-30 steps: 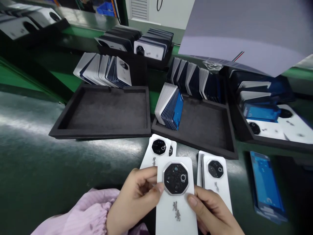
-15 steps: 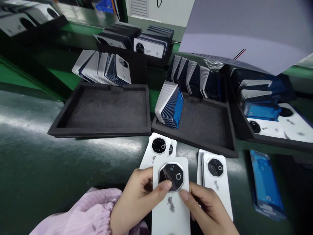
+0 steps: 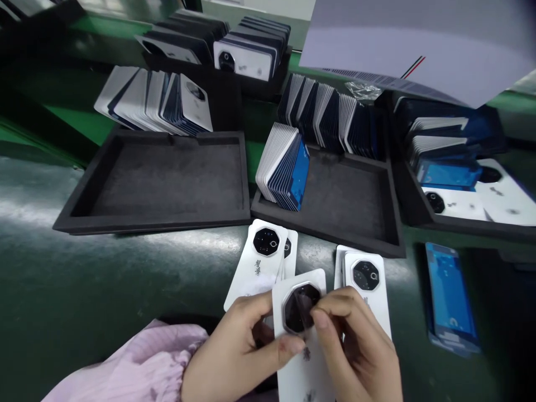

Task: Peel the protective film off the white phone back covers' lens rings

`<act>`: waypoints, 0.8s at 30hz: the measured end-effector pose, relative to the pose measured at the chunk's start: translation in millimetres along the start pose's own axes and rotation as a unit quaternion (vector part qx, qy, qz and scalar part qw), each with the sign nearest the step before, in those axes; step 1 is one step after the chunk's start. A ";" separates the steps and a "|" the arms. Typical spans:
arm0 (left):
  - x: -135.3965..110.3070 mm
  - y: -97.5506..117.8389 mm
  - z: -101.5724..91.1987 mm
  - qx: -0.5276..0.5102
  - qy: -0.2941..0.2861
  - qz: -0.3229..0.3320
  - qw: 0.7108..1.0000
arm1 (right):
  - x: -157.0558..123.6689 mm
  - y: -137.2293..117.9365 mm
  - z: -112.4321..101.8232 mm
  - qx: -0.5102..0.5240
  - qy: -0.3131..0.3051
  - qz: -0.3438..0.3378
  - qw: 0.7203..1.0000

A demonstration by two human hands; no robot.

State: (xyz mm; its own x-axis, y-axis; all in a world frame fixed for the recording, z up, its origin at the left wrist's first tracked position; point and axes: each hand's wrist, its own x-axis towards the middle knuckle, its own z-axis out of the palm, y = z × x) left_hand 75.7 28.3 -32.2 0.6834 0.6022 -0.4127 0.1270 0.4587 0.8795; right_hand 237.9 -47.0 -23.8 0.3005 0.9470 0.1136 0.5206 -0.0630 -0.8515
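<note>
My left hand (image 3: 243,346) grips a white phone back cover (image 3: 305,374) by its left edge, thumb on the front below the dark octagonal camera window (image 3: 295,312). Over that window my right hand (image 3: 355,340) pinches thumb and forefinger together at its right side. A thin see-through film (image 3: 305,310) appears to be lifted between those fingertips. Just beyond my left hand, white back covers (image 3: 256,268) lie overlapping on the bench. More white covers (image 3: 368,296) lie stacked behind my right hand, partly hidden by it.
Two black foam trays (image 3: 167,220) (image 3: 335,226) stand ahead; the right one holds a row of covers (image 3: 278,167). Further rows of covers (image 3: 154,103) stand behind. Blue-filmed pieces (image 3: 452,301) lie at right beside a dark tray (image 3: 481,218). A white sheet (image 3: 402,44) overhangs the upper right.
My right hand has moved up from the cover's edge onto the camera window and pinches there. My left thumb has slid below the window. The cover is now tilted, and the camera view has shifted.
</note>
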 end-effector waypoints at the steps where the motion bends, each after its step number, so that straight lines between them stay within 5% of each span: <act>1: 0.0 0.3 -0.7 -0.006 -0.002 -0.008 1.000 | 0.1 0.0 -1.1 0.003 0.001 -0.003 1.000; 6: 0.3 1.4 -3.2 -0.088 0.016 -0.031 0.995 | -5.6 -6.4 1.1 0.037 0.034 0.031 0.998; 10: -2.8 -5.8 -0.6 -0.160 0.055 0.019 0.985 | -9.4 -7.8 3.6 0.021 0.044 -0.006 0.999; 13: -5.7 -10.1 1.2 -0.054 0.109 0.091 0.988 | -6.2 -5.1 1.7 -0.014 0.050 -0.061 0.997; 18: -5.8 -3.4 -0.1 0.081 0.105 0.211 0.969 | -0.6 -0.5 -3.5 -0.079 0.014 -0.204 0.976; 24: -3.9 0.7 0.2 0.054 0.091 0.221 0.970 | -6.8 11.1 3.3 -0.028 0.131 -0.125 0.983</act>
State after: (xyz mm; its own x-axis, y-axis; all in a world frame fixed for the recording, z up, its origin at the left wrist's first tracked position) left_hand 73.2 26.1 -29.9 0.5516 0.8340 -0.0168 -0.0684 0.0653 0.9955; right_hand 239.0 -53.1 -35.7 0.3488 0.8220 0.4502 0.6454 0.1376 -0.7513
